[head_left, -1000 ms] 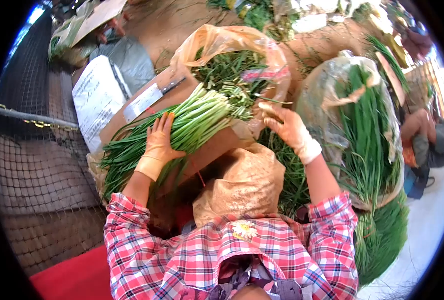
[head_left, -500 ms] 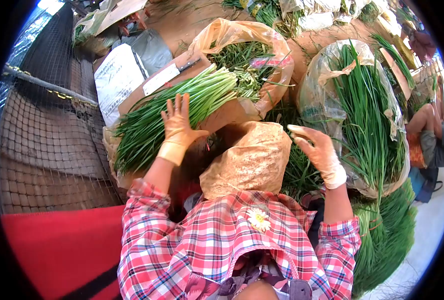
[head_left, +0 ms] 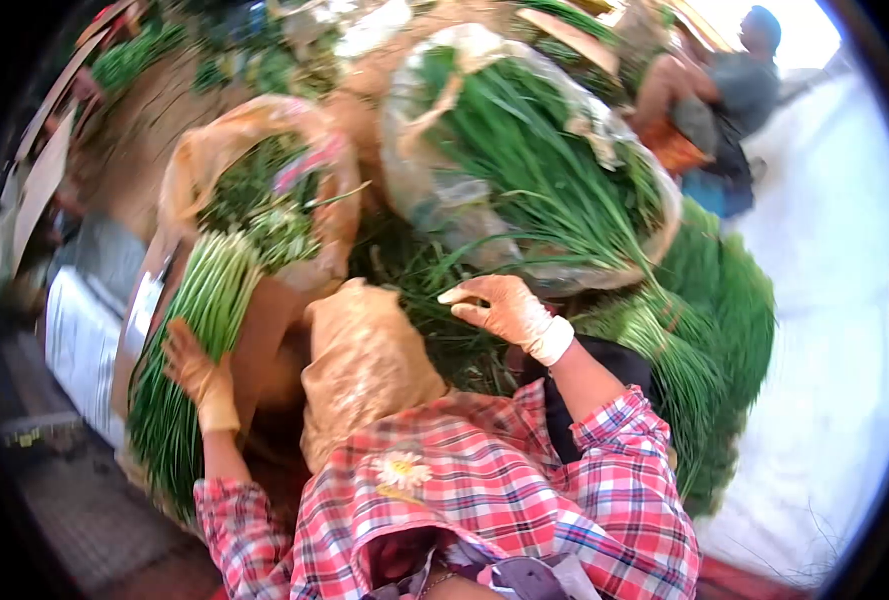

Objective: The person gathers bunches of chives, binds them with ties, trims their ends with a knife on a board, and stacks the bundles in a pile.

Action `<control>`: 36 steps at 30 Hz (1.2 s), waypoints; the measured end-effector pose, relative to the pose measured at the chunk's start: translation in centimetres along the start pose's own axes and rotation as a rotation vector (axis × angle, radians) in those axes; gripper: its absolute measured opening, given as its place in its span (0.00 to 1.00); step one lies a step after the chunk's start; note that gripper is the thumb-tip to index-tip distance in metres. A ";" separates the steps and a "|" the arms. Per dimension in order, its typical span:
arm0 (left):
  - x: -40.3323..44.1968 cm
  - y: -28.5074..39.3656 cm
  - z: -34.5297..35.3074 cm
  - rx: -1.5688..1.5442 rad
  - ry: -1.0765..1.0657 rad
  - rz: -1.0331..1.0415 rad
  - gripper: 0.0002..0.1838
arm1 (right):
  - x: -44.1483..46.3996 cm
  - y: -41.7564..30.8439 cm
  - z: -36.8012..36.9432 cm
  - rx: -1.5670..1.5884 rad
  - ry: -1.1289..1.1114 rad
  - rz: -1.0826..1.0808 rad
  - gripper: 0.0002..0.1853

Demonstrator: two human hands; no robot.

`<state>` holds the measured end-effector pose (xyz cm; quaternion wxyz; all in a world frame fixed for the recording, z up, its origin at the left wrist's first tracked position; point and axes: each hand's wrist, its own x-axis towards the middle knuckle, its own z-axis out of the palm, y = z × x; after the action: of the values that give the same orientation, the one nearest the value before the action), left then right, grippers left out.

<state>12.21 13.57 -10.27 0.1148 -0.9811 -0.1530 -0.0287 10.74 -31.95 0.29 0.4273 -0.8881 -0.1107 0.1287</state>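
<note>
My left hand, in a pale glove, rests with spread fingers on a heap of long green chives. Their pale cut ends point away from me, on a brown board. My right hand, also gloved, hovers in front of me with fingers bent and a gap between thumb and forefinger; nothing shows in it. Just beyond it stands a clear plastic bag filled with long chives. A tan cloth covers my knee between the hands.
An orange-tinted bag of trimmings stands behind the board. A knife-like thing, blurred, lies at the board's left edge. Tied chives are stacked at right beside a white sheet. Another person sits at the far right.
The view has swung to the right, so everything sits further left. My left hand has lowered onto the chives. My right hand's fingers have curled closer to its thumb.
</note>
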 end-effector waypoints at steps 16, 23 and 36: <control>-2.1 5.2 -5.7 -0.444 0.336 0.454 0.54 | -8.0 21.7 -17.3 -0.801 0.214 0.843 0.73; -5.6 21.5 -15.6 -0.970 -0.157 0.774 0.45 | -5.8 23.2 -19.0 -0.741 -0.062 0.735 0.47; -10.6 39.8 -17.2 -0.971 -0.810 1.164 0.37 | -7.5 23.1 -25.6 0.339 0.157 0.591 0.29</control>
<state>13.97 -30.51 -3.12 -0.3849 -0.7784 0.3748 0.3248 13.98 -67.02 -1.47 0.5200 -0.8055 0.2075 0.1945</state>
